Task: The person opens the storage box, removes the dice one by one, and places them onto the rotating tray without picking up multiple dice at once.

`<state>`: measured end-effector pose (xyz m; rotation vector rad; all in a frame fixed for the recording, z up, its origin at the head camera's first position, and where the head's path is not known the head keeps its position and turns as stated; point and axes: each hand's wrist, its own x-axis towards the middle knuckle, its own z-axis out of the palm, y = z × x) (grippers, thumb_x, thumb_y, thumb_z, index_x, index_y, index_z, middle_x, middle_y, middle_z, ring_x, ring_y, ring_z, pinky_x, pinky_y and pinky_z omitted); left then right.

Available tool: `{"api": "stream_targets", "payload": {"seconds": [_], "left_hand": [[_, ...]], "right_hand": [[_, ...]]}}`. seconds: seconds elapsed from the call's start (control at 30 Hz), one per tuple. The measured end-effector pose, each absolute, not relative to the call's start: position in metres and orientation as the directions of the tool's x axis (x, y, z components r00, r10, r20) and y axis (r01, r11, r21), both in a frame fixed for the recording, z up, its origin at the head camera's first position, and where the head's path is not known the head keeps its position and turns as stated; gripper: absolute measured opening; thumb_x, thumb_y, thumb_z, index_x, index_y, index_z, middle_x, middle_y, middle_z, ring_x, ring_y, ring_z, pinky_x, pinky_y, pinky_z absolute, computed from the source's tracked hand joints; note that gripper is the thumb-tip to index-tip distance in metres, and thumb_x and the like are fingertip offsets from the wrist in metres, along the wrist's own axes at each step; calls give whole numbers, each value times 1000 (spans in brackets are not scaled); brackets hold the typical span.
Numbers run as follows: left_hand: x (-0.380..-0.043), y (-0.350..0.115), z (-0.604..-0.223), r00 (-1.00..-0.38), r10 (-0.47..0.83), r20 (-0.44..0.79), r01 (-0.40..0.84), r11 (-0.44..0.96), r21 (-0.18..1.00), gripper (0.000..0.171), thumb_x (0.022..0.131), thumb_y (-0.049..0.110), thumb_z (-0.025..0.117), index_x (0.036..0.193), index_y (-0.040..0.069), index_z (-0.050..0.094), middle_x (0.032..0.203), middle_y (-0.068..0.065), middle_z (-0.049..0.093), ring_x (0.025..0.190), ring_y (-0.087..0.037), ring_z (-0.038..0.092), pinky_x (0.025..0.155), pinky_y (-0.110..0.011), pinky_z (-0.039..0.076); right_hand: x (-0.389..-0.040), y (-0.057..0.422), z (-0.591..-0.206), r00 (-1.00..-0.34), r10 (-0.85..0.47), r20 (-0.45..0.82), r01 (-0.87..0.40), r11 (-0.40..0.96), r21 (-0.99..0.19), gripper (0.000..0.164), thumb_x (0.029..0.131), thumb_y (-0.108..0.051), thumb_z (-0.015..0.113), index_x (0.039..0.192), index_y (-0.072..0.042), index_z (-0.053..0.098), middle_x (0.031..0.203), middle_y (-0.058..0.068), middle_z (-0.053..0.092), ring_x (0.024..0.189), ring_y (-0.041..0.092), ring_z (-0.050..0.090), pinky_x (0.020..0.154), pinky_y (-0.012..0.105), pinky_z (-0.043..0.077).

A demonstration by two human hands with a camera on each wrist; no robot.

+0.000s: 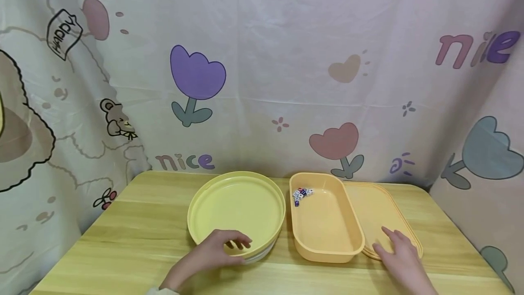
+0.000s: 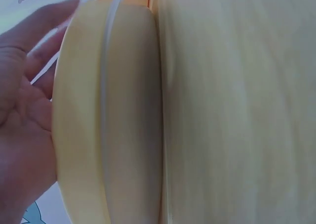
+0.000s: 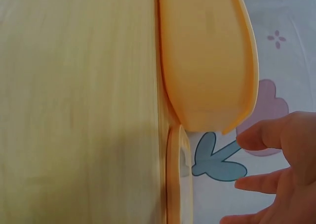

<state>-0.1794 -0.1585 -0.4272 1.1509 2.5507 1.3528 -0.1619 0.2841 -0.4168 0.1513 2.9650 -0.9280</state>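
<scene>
My left hand (image 1: pixel 210 251) hovers over the near edge of a round yellow lid (image 1: pixel 237 206), its fingers loosely bent with nothing in them. The lid sits on a round container (image 2: pixel 133 115), whose lower wall shows in the left wrist view. To the right stands an open orange rectangular box (image 1: pixel 327 222). Several small dice (image 1: pixel 302 194), white and dark blue with a touch of red, lie in its far left corner. Close over a flat orange lid (image 1: pixel 370 204) is my right hand (image 1: pixel 401 256), fingers spread and holding nothing.
Everything stands on a wood-grain table (image 1: pixel 135 236) with rounded far corners. A pale printed curtain (image 1: pixel 254 49) hangs right behind its far edge and along both sides. The orange lid lies flat against the box's right side.
</scene>
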Motion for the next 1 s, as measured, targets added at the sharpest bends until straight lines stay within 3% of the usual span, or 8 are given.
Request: {"api": "stream_targets", "payload": {"seconds": [0.13,0.33,0.5,0.7,1.0], "left_hand": [[-180,-160,-427,-699,658,280,576,286,765,16,86,12,72,101,9,71,92,5,69,79,-2,57,66,-25,51],[-182,-164,-427,-668,698,260,579,267,770,15,87,6,69,101,9,71,91,4,67,79,0,55,65,-24,51],[-183,-164,-426,-662,707,249,588,284,757,21,84,0,67,101,11,70,90,6,66,79,0,54,66,-24,50],[-183,-163,-427,-670,707,227,575,301,761,31,76,-6,65,101,11,71,88,8,65,79,0,53,66,-23,49],[-183,-167,-427,-674,701,235,580,304,756,31,74,-6,65,99,11,72,87,9,65,77,1,53,61,-21,47]], "right_hand": [[-162,279,-416,-995,80,-66,104,810,-578,66,95,-26,55,140,15,30,140,46,14,124,65,17,97,75,15],[-161,273,-414,-997,76,-35,82,820,-566,64,95,-26,56,140,13,33,141,46,16,124,64,19,96,75,18],[-158,269,-409,-997,57,54,15,816,-577,59,95,-24,58,137,12,39,139,44,25,124,61,25,95,73,24],[-158,264,-395,-988,37,151,-59,811,-582,52,97,-23,57,136,9,44,135,38,40,115,55,45,88,61,41],[-191,243,-368,-944,-76,322,-259,775,-576,43,92,-14,63,127,9,55,124,32,55,111,46,54,87,53,48]]}}
